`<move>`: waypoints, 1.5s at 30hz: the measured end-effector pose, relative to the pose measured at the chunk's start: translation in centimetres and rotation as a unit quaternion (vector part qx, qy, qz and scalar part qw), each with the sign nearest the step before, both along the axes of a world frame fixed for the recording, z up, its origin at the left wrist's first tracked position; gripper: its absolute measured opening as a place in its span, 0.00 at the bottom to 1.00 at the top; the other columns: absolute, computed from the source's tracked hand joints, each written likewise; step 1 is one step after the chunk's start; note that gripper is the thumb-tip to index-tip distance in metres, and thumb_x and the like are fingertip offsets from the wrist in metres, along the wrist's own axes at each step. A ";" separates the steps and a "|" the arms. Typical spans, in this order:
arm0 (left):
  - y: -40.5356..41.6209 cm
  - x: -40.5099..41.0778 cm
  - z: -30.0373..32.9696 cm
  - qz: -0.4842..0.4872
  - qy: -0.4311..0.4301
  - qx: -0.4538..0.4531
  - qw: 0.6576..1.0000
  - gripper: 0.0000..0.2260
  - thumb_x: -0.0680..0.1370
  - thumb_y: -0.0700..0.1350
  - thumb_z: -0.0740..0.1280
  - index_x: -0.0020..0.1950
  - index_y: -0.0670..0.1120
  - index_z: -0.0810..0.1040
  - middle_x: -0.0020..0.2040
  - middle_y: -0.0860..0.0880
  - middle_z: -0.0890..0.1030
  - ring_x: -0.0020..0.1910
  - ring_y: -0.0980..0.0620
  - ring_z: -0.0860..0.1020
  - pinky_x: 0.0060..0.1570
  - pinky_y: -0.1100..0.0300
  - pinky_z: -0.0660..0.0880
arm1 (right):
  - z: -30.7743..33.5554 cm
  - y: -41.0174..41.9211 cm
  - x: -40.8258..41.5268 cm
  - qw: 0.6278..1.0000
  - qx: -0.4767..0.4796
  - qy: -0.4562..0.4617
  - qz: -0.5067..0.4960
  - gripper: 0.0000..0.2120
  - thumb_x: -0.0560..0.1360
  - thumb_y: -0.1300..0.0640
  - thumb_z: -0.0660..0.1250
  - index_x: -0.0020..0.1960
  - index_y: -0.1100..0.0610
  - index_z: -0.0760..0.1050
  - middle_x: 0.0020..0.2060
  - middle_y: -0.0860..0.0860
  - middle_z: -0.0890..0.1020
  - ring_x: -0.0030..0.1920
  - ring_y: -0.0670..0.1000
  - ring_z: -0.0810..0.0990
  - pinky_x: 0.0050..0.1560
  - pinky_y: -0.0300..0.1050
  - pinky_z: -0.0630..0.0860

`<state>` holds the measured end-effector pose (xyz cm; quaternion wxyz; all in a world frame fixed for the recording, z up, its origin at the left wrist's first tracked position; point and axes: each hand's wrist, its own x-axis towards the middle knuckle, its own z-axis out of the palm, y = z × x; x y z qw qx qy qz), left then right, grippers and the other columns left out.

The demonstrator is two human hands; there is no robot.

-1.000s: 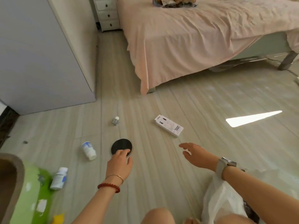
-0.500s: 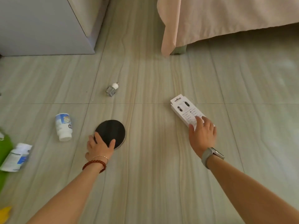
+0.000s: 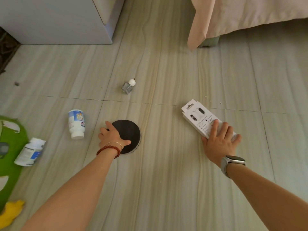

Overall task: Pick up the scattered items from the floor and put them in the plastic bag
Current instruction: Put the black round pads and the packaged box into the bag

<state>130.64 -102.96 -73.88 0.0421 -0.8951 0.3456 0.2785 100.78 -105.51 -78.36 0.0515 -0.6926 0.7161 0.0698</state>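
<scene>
While left hand point(image 3: 112, 137) covers black disc point(image 3: 129, 134) | right hand point(image 3: 219, 142) hides white box point(image 3: 199, 118) end

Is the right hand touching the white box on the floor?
Touching. In the head view, the right hand lies on the near end of the white box, its fingers spread flat over it.

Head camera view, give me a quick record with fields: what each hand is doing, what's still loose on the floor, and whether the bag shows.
left hand: fingers curled over the near-left edge of the black disc
right hand: fingers laid over the near end of the white box
loose on floor: two white bottles, small glass bottle
plastic bag: not in view
</scene>
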 end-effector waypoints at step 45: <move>25.4 -23.2 17.8 -0.342 0.497 -0.284 0.745 0.12 0.75 0.39 0.65 0.56 0.48 0.69 0.53 0.50 0.74 0.51 0.50 0.73 0.46 0.59 0.71 | 22.3 45.9 -10.2 0.879 -0.191 -0.080 -0.430 0.15 0.77 0.54 0.57 0.62 0.56 0.64 0.50 0.54 0.77 0.36 0.52 0.77 0.32 0.47 0.79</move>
